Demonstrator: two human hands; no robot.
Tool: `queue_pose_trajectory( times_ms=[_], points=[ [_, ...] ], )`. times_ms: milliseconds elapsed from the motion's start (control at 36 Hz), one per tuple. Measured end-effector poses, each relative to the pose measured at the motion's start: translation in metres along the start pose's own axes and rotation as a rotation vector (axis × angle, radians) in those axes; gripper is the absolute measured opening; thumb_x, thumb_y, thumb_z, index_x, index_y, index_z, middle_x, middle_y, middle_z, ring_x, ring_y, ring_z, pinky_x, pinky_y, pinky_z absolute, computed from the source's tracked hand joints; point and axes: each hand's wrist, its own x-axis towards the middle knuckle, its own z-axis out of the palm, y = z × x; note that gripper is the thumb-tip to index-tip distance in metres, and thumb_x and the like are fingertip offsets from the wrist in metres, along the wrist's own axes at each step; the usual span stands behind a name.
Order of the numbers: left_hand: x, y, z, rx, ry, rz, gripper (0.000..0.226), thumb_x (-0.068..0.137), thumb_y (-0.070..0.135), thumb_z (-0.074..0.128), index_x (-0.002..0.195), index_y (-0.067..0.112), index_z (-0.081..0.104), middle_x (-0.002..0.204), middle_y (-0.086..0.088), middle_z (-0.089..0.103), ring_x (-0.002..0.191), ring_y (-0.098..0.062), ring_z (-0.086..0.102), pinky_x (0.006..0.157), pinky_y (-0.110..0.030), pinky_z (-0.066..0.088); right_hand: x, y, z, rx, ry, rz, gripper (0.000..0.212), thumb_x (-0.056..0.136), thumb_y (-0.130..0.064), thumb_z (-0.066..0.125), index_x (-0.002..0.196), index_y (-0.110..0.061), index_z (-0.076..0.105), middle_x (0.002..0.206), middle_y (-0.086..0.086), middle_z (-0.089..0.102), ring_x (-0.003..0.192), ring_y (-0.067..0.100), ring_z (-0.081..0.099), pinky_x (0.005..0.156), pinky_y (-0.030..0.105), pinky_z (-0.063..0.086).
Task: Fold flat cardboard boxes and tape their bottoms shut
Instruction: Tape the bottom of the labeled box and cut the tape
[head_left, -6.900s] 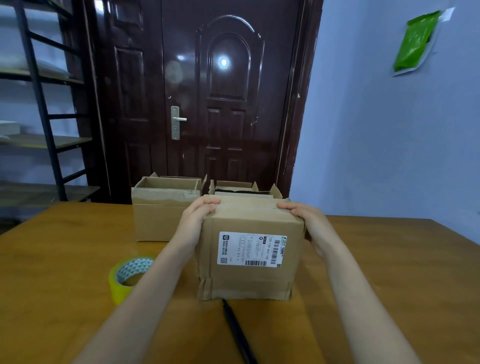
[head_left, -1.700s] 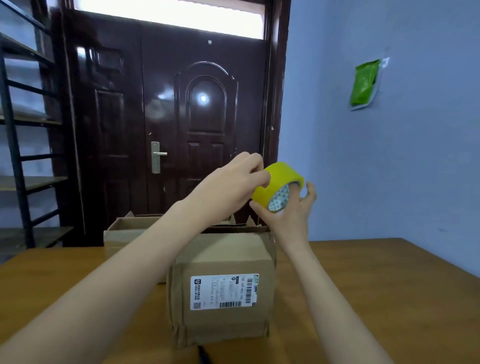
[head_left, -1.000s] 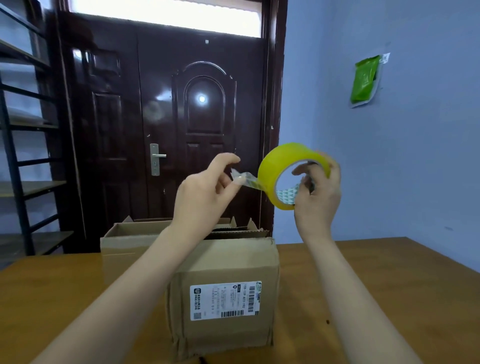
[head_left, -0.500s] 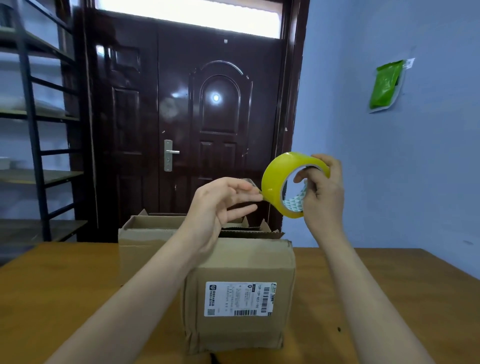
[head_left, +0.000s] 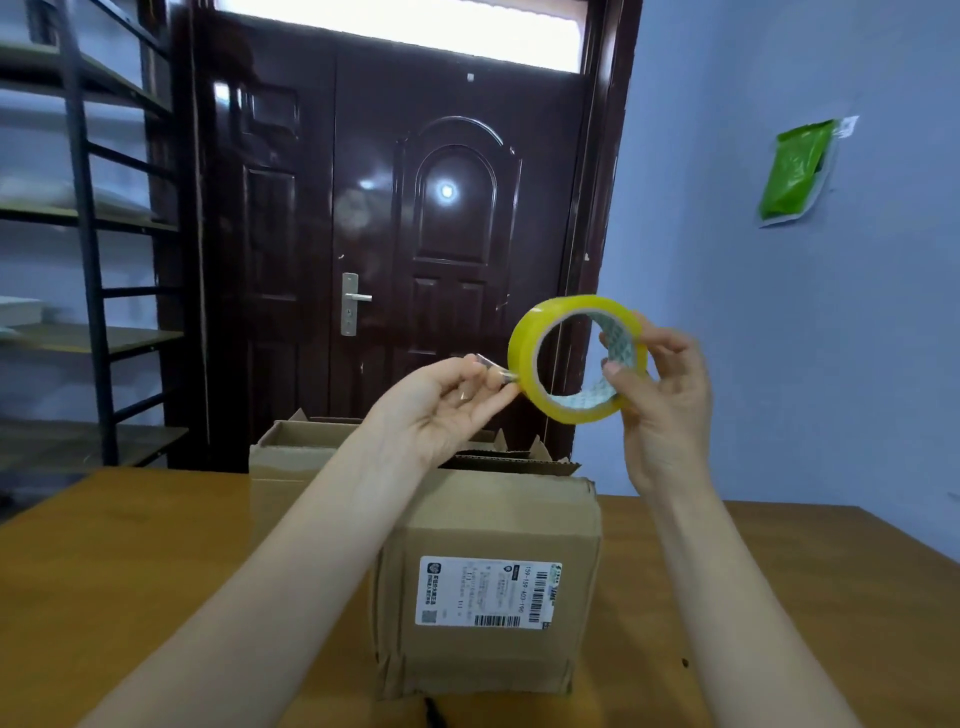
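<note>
- A wooden table (head_left: 130, 561) with an orange-brown top fills the lower part of the view; its far edge runs in front of a dark brown panelled door (head_left: 415, 249) with a silver handle (head_left: 353, 301) and a bright window strip above it.
- To the left of the door stands a black metal shelving rack (head_left: 88, 234) with wooden boards; what lies on the boards is too blurred to name.
- The wall on the right is pale blue, and a green packet (head_left: 795, 171) is stuck high on it.
- A closed cardboard box (head_left: 488, 587) stands on the table close to the person, with a white shipping label (head_left: 488, 592) on the side facing the camera; its lower flaps are crumpled against the tabletop.
- Behind it, toward the door, stand two more boxes: an open-topped box (head_left: 291, 452) on the left and another (head_left: 519, 457) just behind the near one, its flaps sticking up.
- A dark object (head_left: 434, 714) pokes out at the bottom edge below the near box; what it is cannot be told.
- The right hand (head_left: 665, 395) holds a yellow tape roll (head_left: 576, 364) upright in the air above the boxes, thumb inside the core and fingers curled round the outside.
- The left hand (head_left: 447, 405) is just beside the roll, thumb and fingers pinching the loose tape end (head_left: 493, 369), which is peeled a short way off the roll.
</note>
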Motion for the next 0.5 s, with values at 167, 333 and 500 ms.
queue_pose_trajectory(
  times_ms=[167, 333, 500],
  points=[
    [0.003, -0.004, 0.004, -0.052, -0.032, 0.023, 0.013, 0.09, -0.009, 0.05, 0.08, -0.002, 0.055, 0.059, -0.016, 0.061, 0.057, -0.022, 0.064, 0.064, -0.045, 0.059, 0.007, 0.0, 0.004, 0.454, -0.018, 0.286, 0.055, 0.079, 0.002, 0.063, 0.129, -0.008, 0.044, 0.109, 0.013, 0.064, 0.098, 0.022, 0.067, 0.078, 0.023, 0.054],
    [0.008, -0.001, 0.005, -0.036, -0.051, 0.039, 0.012, 0.091, -0.007, 0.05, 0.081, -0.003, 0.057, 0.062, -0.016, 0.062, 0.053, -0.022, 0.066, 0.063, -0.044, 0.059, 0.015, 0.002, 0.003, 0.547, -0.195, 0.527, 0.068, 0.043, -0.025, 0.093, 0.101, -0.009, 0.063, 0.068, 0.0, 0.056, 0.06, 0.014, 0.06, 0.071, 0.032, 0.056],
    [0.012, 0.008, 0.003, 0.131, 0.013, 0.021, 0.003, 0.089, -0.006, 0.056, 0.091, -0.003, 0.056, 0.078, -0.016, 0.06, 0.076, -0.026, 0.064, 0.07, -0.049, 0.058, 0.03, 0.001, 0.002, 0.217, -0.209, 0.398, 0.026, 0.071, -0.013, 0.063, 0.096, -0.009, 0.058, 0.051, -0.006, 0.041, 0.045, 0.008, 0.04, 0.052, 0.023, 0.044]
  ],
)
